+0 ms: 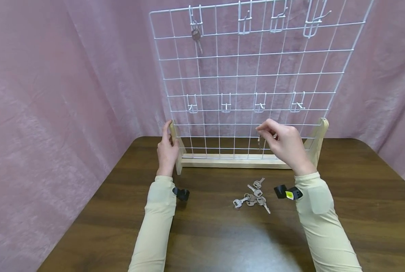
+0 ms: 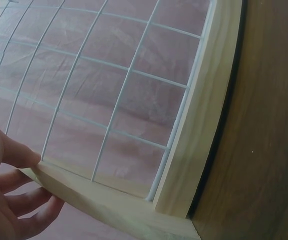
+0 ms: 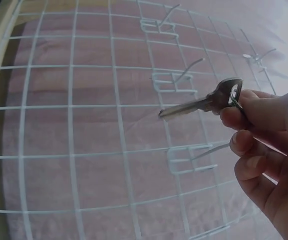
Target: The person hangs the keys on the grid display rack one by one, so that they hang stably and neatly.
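My left hand point(image 1: 168, 153) grips the left upright of the wooden stand point(image 1: 236, 163), thumb on one face and fingers behind it in the left wrist view. The stand bears a white wire grid point(image 1: 236, 55). In front of the grid's lower right part, my right hand point(image 1: 284, 141) pinches a small ring between thumb and forefinger. From that ring a metal key point(image 3: 204, 103) points away from the fingers, toward the grid. Another key point(image 1: 196, 34) hangs from the upper left hook. Several loose keys point(image 1: 263, 202), one with a ring, lie on the table between the arms.
White hooks sit on the grid in an upper row and a lower row point(image 1: 226, 107). The stand's right upright point(image 1: 320, 138) rises beyond the right hand. Under everything is a brown wooden table point(image 1: 209, 226), with a pink curtain point(image 1: 96, 105) behind it.
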`<act>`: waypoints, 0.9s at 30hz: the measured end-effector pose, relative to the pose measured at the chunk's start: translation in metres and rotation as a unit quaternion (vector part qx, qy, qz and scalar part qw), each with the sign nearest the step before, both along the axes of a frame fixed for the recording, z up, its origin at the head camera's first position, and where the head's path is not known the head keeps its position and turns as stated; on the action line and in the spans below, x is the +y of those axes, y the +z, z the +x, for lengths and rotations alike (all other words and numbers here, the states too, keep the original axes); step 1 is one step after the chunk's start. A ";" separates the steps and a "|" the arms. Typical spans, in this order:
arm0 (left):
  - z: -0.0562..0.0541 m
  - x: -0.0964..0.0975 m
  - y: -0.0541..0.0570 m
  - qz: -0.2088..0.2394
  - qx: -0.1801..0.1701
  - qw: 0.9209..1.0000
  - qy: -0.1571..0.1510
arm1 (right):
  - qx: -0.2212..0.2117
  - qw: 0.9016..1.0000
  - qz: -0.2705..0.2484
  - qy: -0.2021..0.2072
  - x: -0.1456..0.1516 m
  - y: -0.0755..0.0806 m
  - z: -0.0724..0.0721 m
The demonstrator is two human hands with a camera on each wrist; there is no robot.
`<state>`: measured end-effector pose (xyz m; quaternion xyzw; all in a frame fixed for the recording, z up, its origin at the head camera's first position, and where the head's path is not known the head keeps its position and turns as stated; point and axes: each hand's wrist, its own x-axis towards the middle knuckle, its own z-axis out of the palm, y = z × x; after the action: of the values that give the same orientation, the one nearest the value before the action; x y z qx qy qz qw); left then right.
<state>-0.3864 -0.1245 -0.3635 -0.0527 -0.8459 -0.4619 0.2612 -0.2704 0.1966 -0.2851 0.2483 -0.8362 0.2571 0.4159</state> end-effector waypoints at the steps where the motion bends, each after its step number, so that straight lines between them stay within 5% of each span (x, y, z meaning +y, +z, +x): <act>1: 0.000 0.001 0.001 0.001 0.001 1.000 0.001 | 0.001 1.000 0.000 -0.001 0.000 0.003 0.000; 17: 0.000 -0.002 0.002 -0.005 0.005 1.000 0.005 | 0.071 0.995 0.075 0.005 -0.013 0.087 -0.002; 27: -0.001 0.000 0.000 -0.001 0.009 1.000 0.007 | 0.048 0.987 0.154 -0.025 -0.016 0.153 0.004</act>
<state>-0.3871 -0.1246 -0.3638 -0.0515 -0.8444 -0.4588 0.2717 -0.2666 0.1810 -0.1320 0.3000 -0.8511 0.1029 0.4185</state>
